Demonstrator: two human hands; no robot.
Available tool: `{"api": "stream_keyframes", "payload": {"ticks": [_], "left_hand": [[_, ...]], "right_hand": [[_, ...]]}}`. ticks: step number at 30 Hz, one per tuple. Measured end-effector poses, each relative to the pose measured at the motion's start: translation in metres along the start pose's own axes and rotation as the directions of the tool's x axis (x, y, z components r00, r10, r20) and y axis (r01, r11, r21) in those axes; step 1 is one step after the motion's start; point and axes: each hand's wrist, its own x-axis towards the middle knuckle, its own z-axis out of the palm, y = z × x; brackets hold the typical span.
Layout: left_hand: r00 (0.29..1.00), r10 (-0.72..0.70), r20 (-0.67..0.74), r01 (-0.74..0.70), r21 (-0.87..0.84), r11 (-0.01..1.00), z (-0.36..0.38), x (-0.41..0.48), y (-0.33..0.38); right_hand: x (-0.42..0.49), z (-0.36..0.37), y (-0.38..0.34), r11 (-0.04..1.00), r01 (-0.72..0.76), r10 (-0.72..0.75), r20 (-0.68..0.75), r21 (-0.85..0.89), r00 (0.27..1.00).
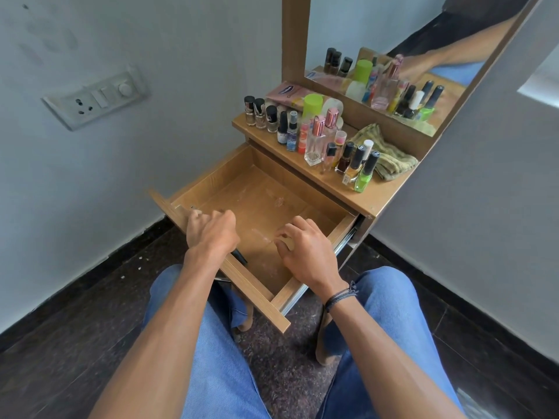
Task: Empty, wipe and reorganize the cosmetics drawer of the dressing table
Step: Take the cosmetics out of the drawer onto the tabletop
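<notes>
well, your left grip (211,229) holds a dark pencil (240,257), your right grip (305,252) hangs loose and empty, and reaching for the cloth (390,161) could topple those crowded bottles (317,140).

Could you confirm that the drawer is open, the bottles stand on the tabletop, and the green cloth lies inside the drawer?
Not quite: the head view shows the green cloth lying on the tabletop beside the bottles, not inside the open drawer.

bottles (317,137) on tabletop (372,192), drawer (242,192) below
</notes>
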Motion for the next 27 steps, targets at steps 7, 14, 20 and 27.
{"api": "stream_keyframes", "payload": {"ticks": [7, 14, 20, 27], "left_hand": [[0.998, 0.052, -0.028, -0.053, -0.042, 0.998, 0.002, 0.001, -0.002], [0.997, 0.056, -0.045, -0.060, -0.107, 0.992, 0.003, 0.000, -0.003], [0.996, 0.046, -0.072, -0.055, -0.132, 0.990, 0.000, -0.002, -0.001], [0.994, 0.021, -0.106, -0.036, -0.141, 0.989, 0.003, -0.002, -0.001]], "right_hand": [[0.001, 0.003, 0.002, 1.000, -0.003, 0.003, 0.001, 0.008, 1.000], [0.008, 0.002, -0.011, 0.999, 0.033, -0.030, 0.159, -0.019, 0.987], [0.020, 0.019, -0.049, 0.999, -0.005, 0.021, 0.394, -0.042, 0.919], [0.033, 0.037, -0.059, 0.984, -0.178, 0.158, 0.427, 0.006, 0.890]]}}
